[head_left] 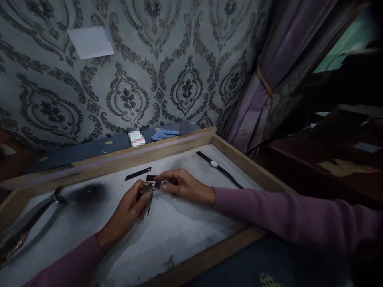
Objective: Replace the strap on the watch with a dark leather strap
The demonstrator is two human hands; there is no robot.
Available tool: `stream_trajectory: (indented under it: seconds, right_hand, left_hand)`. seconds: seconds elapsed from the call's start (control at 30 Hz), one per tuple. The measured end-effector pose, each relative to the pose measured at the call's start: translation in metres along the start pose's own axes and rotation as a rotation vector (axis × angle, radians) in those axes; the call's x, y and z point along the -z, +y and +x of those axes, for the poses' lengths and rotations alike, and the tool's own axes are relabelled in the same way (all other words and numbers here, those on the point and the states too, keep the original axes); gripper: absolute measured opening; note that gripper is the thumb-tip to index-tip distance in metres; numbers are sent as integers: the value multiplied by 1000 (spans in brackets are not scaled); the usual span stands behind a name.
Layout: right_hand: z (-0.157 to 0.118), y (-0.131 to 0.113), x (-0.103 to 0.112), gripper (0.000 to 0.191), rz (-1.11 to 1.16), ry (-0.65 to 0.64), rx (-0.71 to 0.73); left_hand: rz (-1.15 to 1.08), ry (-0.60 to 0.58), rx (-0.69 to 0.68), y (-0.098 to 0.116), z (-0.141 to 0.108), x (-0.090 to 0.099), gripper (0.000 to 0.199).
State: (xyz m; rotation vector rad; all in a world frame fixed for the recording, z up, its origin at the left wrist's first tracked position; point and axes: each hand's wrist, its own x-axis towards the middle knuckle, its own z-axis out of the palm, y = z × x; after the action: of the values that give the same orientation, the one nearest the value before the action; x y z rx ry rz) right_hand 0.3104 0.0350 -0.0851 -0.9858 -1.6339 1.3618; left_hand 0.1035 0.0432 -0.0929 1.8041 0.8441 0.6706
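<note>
Clamped with the left hand (128, 204) on a round watch case (145, 188), thumb laid across its edge. Pinching a dark red strap (158, 184) between thumb and forefinger of the right hand (184, 184), right beside the case. Keeping both hands close together over a white surface (197, 227), with a wooden frame (248, 165) around them.

Have a thin black rod (150, 205) sloping down just beside the left thumb. Have a flat black strip (138, 173), holed near one end, just beyond the left fingers. Can see a watch with a black strap (214, 164) lying beyond the right hand and to its right, well apart from it. Can see a brown band (36, 218) far left of the left hand, too blurred to make out fully, and a dark smudge (88, 192) between.

Beyond the hands and past the frame, can see a white packet (137, 137) and, to its right, a blue cloth (165, 134). Facing a patterned wall (187, 89), with a purple curtain (254, 95) beyond the right hand.
</note>
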Motion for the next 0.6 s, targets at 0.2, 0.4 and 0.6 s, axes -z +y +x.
stream_trajectory:
  seconds: [0.2, 0.4, 0.6]
  right_hand:
    - [0, 0, 0, 31, -14, -13, -20]
    - [-1, 0, 0, 30, -45, -18, -6]
    - [-1, 2, -1, 31, -70, -7, -2]
  left_hand:
    - [22, 0, -22, 1, 0, 1, 26]
    - [16, -7, -11, 1, -1, 1, 27]
    - [11, 0, -3, 2, -1, 1, 26]
